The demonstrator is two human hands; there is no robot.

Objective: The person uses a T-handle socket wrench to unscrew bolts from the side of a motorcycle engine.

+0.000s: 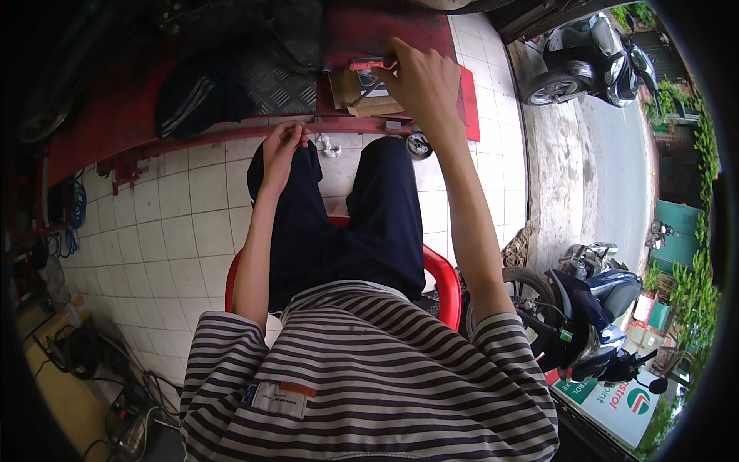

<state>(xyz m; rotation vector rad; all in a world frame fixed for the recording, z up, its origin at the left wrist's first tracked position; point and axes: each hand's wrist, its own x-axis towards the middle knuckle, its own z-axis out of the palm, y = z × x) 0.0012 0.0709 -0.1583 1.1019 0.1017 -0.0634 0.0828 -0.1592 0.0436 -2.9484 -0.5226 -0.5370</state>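
Observation:
My right hand (427,81) reaches over the red bench, thumb and fingers closed at the end of a small red packet (366,64). Beneath it lies an open cardboard box (339,91), with a thin metal tool and a dark and pale item partly visible inside. My left hand (282,146) is over my left knee, just in front of the bench edge, its fingers curled together. Whatever those fingers hold, if anything, is too small to make out.
The red bench (473,104) carries a ridged metal plate (285,94) and a dark cloth bundle (196,104). A crumpled white scrap (330,146) and a round metal part (419,145) sit near my knees. I sit on a red chair (441,281); motorcycles (589,308) stand at right.

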